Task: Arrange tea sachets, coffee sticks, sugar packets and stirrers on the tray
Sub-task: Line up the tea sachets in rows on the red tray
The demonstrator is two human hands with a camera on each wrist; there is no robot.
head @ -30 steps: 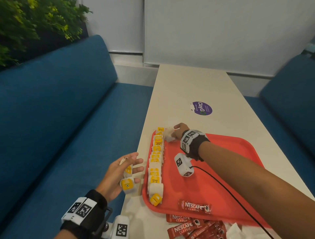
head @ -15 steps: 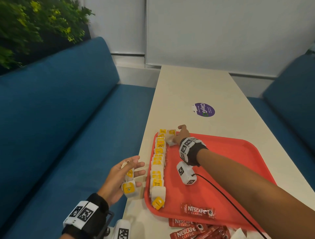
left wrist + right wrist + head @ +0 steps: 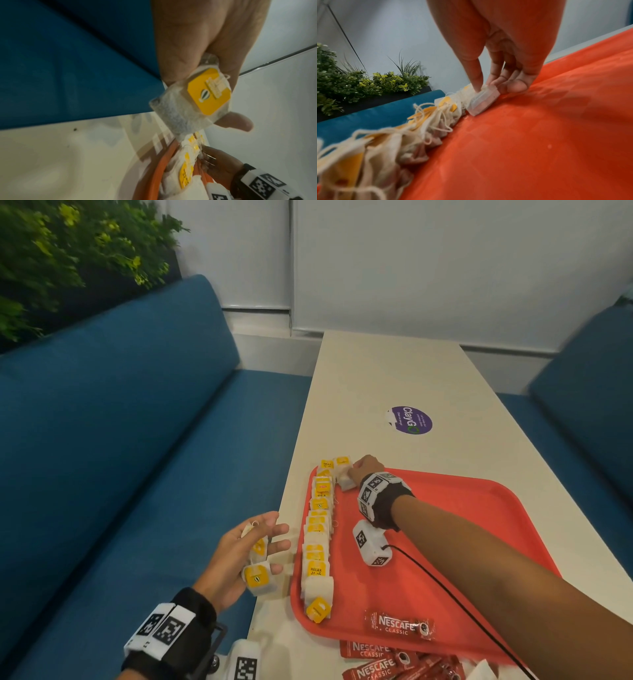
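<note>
A red tray (image 3: 445,542) lies on the cream table. Along its left rim runs a row of white tea sachets with yellow tags (image 3: 317,539), seen close as a stringy line of tea sachets (image 3: 388,136) in the right wrist view. My right hand (image 3: 352,474) is at the row's far end, thumb and fingers pinching one sachet (image 3: 482,100) down on the tray floor. My left hand (image 3: 270,546) hovers off the table's left edge, holding a few sachets; one yellow-tagged sachet (image 3: 185,112) sits between its thumb and fingers. One Nescafe coffee stick (image 3: 399,624) lies on the tray's near edge.
More red coffee sticks (image 3: 394,666) are piled on the table just in front of the tray. A purple sticker (image 3: 409,420) marks the table beyond it. Blue benches (image 3: 120,474) flank the table, with a plant (image 3: 68,251) behind the left one.
My right hand has brought its sachet down beside the far end of the row, and its yellow tag now shows. The left hand has hardly moved.
</note>
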